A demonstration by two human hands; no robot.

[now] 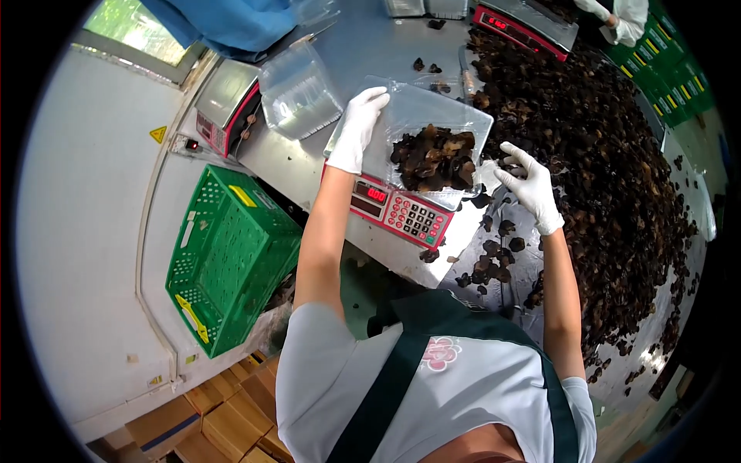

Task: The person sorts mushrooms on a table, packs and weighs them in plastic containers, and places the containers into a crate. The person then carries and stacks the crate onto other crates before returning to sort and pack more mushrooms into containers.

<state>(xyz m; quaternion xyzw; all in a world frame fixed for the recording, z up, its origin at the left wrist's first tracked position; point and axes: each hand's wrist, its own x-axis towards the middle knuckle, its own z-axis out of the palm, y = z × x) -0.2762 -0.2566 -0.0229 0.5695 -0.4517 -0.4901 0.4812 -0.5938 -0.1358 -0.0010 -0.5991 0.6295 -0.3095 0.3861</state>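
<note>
My gloved left hand (361, 127) grips the left edge of a clear plastic box (482, 127), its fingers along the rim. A heap of dark wood ear mushrooms (434, 158) lies in the part of the box nearer me. The box is over a red digital scale (401, 212) whose display reads 0.00; whether it rests on the pan I cannot tell. My gloved right hand (531, 185) is just right of the box, thumb and fingers apart, holding nothing. Beyond it spreads a large pile of loose wood ear mushrooms (610, 193).
Stacked clear plastic boxes (299, 92) and another scale (224, 108) stand at the left. A green crate (231, 262) is below the table's left edge. A third scale (525, 31) sits at the back, near a co-worker's gloved hand (594, 9). A knife (465, 69) lies beside the pile.
</note>
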